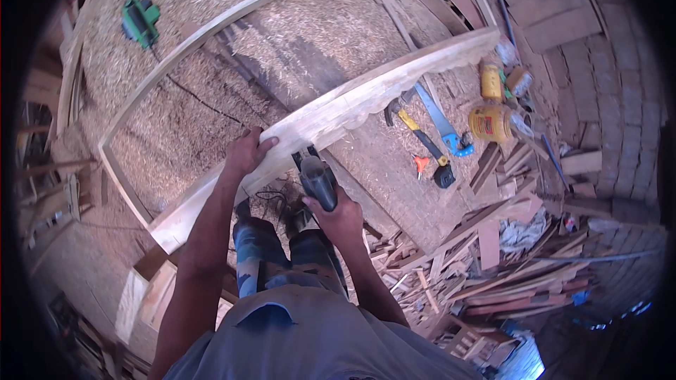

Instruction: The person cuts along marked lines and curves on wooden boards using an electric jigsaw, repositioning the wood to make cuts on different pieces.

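A long pale wooden board (310, 114) with a wavy cut along its near edge crosses in front of me, part of a wooden frame. My left hand (246, 153) grips the board, its thumb lying over the face and its fingers at the far edge. In my right hand (340, 219) is a dark power tool, which looks like a jigsaw (318, 181). Its front end meets the near, wavy edge of the board. The tool's blade cannot be made out. Below it, a dark cord (271, 200) lies coiled by my feet.
Right of the board lie a hammer (415, 129), a blue-handled handsaw (440, 118), a black tape measure (443, 176) and an orange item (421, 163). Yellow containers (491, 122) stand farther right. Offcuts (521, 288) pile at lower right. A green power tool (140, 22) rests on shavings at far left.
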The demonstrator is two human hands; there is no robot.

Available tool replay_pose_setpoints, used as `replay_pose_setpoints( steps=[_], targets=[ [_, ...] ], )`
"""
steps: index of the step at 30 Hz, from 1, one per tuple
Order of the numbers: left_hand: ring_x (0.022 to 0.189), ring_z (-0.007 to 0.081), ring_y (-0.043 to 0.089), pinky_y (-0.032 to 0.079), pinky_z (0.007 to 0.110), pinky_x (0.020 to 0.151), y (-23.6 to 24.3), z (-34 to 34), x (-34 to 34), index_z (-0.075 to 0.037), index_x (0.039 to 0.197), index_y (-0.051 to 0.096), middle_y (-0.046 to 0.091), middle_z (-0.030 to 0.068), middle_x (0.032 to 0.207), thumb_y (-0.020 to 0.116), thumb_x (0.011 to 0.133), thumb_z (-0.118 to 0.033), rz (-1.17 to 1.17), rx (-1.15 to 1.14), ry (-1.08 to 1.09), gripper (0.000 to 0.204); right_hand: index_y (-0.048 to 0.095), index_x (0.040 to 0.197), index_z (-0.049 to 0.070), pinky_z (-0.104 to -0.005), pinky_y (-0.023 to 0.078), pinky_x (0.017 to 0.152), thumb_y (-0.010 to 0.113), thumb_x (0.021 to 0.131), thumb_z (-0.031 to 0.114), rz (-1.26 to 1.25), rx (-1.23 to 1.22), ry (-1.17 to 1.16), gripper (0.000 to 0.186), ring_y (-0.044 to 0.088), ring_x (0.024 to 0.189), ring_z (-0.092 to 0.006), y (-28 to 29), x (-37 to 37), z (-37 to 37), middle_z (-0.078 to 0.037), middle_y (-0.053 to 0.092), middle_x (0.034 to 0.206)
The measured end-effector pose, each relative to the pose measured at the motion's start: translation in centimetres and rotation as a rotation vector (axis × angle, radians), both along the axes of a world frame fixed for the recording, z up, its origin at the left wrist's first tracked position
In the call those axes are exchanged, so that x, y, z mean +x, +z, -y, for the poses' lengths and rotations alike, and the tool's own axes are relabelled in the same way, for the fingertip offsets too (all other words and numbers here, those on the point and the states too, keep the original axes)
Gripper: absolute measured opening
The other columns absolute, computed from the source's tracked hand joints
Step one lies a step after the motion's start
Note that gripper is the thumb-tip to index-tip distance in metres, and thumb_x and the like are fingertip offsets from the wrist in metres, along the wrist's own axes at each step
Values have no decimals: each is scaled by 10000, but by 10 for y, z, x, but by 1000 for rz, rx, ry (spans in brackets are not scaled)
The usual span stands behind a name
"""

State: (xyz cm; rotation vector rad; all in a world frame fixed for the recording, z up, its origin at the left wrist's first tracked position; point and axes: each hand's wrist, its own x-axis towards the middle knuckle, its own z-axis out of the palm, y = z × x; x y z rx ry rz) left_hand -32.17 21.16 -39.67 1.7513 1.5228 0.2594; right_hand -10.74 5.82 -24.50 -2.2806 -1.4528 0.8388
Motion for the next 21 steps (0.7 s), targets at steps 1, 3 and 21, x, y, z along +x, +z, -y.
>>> replay_pose_setpoints(
  steps=[1, 3, 21],
  targets=[
    [1056, 477, 710, 529, 574, 949, 2, 4, 1, -63, 1176, 614, 727, 234, 1127, 576, 1004, -690, -21, -25, 18, 651, 718, 1120, -9, -508, 598, 770, 904, 821, 490, 5, 4, -24, 610, 761, 870, -465, -2, 1, 4, -272, 752, 881],
    [1063, 472, 711, 529, 579, 954, -1, 9, 9, -67, 1171, 642, 727, 243, 1122, 581, 1001, -693, -22, -4, -20, 651, 672, 1297, 10, -511, 610, 769, 844, 850, 560, -3, 51, -10, 730, 769, 835, -442, -6, 7, 13, -243, 757, 832],
    [970, 486, 698, 532, 591, 879, -26, 25, 9, -32, 1071, 724, 716, 251, 1036, 680, 962, -659, 46, 128, 76, 638, 613, 1402, 79, -488, 610, 904, 848, 848, 583, -45, -73, 5, 786, 755, 1033, -423, 12, 16, 44, -221, 777, 1109]
  ],
)
